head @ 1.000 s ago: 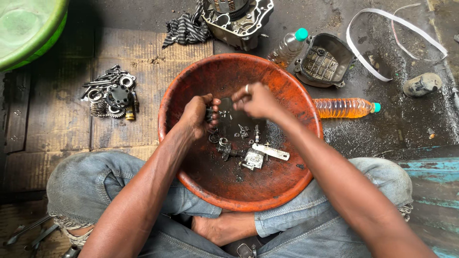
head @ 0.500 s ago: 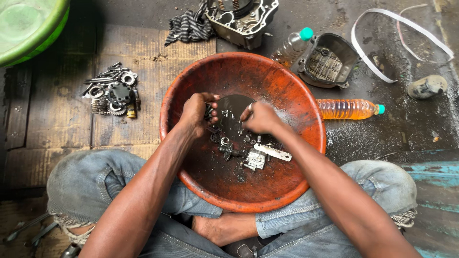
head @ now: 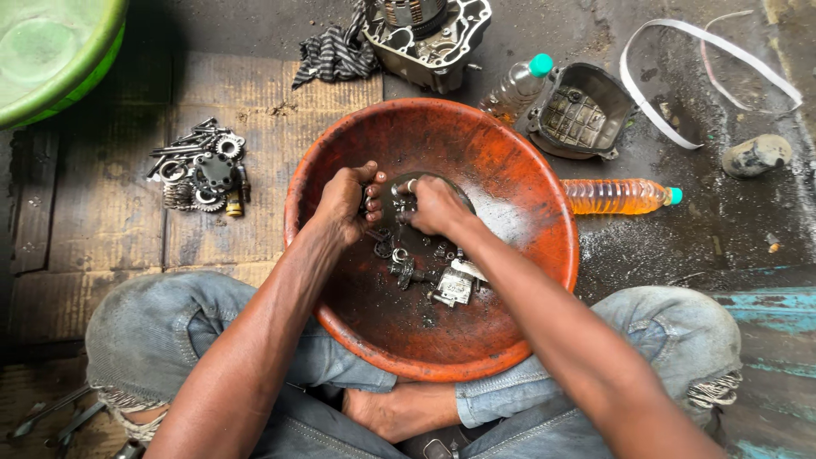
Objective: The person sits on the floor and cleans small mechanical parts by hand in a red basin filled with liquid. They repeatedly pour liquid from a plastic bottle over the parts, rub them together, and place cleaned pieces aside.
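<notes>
The left hand point(head: 342, 202) is curled tight round a small dark metal part point(head: 371, 202), and the right hand point(head: 435, 206) pinches at the same piece from the other side, fingers nearly closed. It looks stiff, fairly heavy and oily, so slippery; best held by its edges. Below the hands, loose metal parts point(head: 433, 276) lie in the orange basin point(head: 518, 161). Further left, gears point(head: 200, 174) rest on cardboard point(head: 110, 212).

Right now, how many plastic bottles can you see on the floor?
2. A clear bottle with a teal cap lies behind the orange bowl; an amber-filled bottle lies to its right. Others may sit outside the view.
</notes>
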